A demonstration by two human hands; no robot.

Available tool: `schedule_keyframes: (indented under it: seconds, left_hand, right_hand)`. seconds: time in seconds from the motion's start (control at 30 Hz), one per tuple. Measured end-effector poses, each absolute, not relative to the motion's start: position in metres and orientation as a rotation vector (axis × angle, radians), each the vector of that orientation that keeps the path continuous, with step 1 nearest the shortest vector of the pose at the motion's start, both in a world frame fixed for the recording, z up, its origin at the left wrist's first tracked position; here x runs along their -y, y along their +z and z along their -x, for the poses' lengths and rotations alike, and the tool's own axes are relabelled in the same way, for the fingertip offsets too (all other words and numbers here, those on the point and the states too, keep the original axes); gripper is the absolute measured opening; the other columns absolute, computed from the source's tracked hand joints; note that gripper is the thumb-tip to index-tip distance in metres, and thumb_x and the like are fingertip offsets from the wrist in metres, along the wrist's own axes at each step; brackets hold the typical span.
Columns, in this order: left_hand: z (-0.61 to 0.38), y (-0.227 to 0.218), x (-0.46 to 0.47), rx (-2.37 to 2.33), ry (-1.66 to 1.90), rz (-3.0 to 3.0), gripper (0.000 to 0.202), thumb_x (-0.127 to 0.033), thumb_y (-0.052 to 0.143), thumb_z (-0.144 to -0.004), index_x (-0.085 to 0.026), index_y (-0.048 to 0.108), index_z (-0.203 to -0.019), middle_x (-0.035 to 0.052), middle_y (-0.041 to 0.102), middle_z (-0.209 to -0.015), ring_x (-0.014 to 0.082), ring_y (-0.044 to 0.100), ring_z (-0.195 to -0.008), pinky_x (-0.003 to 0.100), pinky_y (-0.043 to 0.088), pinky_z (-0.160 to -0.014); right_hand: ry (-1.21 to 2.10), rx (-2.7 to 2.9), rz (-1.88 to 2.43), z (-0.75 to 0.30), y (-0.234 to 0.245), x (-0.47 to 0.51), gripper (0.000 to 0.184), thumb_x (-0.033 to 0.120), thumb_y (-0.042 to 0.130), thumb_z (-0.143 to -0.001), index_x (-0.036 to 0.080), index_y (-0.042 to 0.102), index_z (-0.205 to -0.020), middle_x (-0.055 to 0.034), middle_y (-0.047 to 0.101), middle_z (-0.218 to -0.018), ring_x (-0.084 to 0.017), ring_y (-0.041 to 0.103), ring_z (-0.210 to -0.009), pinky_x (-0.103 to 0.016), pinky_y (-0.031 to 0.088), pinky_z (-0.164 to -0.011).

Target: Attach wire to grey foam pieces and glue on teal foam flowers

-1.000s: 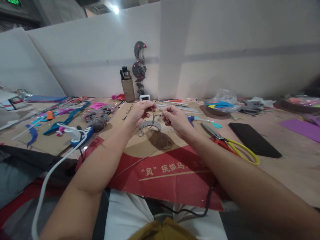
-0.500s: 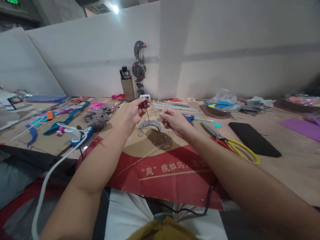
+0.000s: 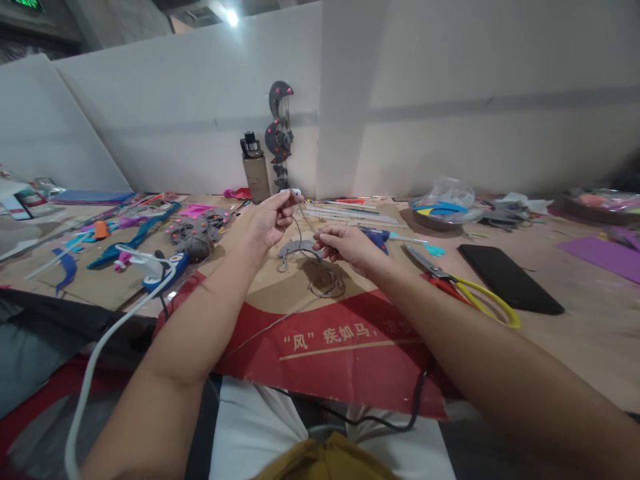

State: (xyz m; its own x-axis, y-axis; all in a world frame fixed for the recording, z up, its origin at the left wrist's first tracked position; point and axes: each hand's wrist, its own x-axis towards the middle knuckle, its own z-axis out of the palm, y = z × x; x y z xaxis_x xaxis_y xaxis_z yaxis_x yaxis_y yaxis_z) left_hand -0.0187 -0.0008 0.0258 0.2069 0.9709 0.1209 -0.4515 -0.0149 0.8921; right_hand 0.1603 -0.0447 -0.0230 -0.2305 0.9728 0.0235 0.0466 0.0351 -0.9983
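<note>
A thin grey cord runs between my two raised hands. My left hand pinches it up high, fingertips together. Lower and to the right, my right hand pinches the cord between thumb and fingers. Below them, a grey crescent-shaped felt piece lies on the board, partly hidden behind my right fingers. Loose coils of cord rest nearer to me, and a strand trails left over the red printed area.
Scissors with yellow and red handles and a black phone-like slab lie at right. Behind my right hand is a blue glue gun. A bottle stands by the wall. At left are a power strip with a white cable and felt scraps.
My right hand has moved slightly down and left, drawing the cord into a slant below my left hand. My left hand has barely moved.
</note>
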Motion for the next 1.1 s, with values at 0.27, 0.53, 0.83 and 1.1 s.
schedule_keyframes:
  seconds: [0.27,0.53,0.83,1.1]
  left_hand:
    - [0.005,0.021,0.015,-0.700,1.209,-1.185,0.013,-0.021,0.070,-0.077,-0.012,0.062,-0.073,-0.0001,0.059,-0.068,-0.0008,0.037,-0.043,0.014,0.020,-0.034]
    - [-0.016,0.010,0.027,-0.831,1.046,-1.344,0.018,-0.026,0.066,-0.083,-0.013,0.061,-0.072,-0.0034,0.049,-0.052,0.0014,0.036,-0.041,0.015,0.021,-0.037]
    - [-0.017,0.011,0.030,-0.773,1.023,-1.393,0.027,-0.038,0.072,-0.078,-0.013,0.065,-0.073,-0.0022,0.053,-0.055,0.0020,0.040,-0.042,0.017,0.024,-0.039]
    - [-0.018,0.007,0.029,-0.657,0.928,-1.405,0.029,-0.042,0.069,-0.080,-0.013,0.065,-0.084,0.0046,0.067,-0.078,0.0016,0.045,-0.045,0.017,0.022,-0.037]
  right_hand:
    - [0.759,1.477,1.021,-0.164,-0.022,0.039,0.018,0.033,0.056,-0.081,0.019,0.067,-0.087,-0.0018,0.066,-0.083,-0.014,0.055,-0.072,-0.027,0.043,-0.064]
    - [0.564,1.492,0.994,-0.165,-0.006,0.050,0.023,0.037,0.065,-0.080,0.017,0.068,-0.091,-0.0050,0.069,-0.087,-0.015,0.057,-0.073,-0.031,0.045,-0.071]
    - [0.369,1.535,1.044,-0.168,-0.004,0.056,0.015,0.033,0.064,-0.082,0.019,0.069,-0.078,-0.0043,0.068,-0.078,-0.018,0.059,-0.074,-0.035,0.045,-0.073]
    - [0.577,1.398,0.906,-0.164,-0.002,0.056,0.009,0.028,0.062,-0.081,0.019,0.062,-0.077,-0.0027,0.064,-0.079,-0.015,0.058,-0.072,-0.031,0.047,-0.069]
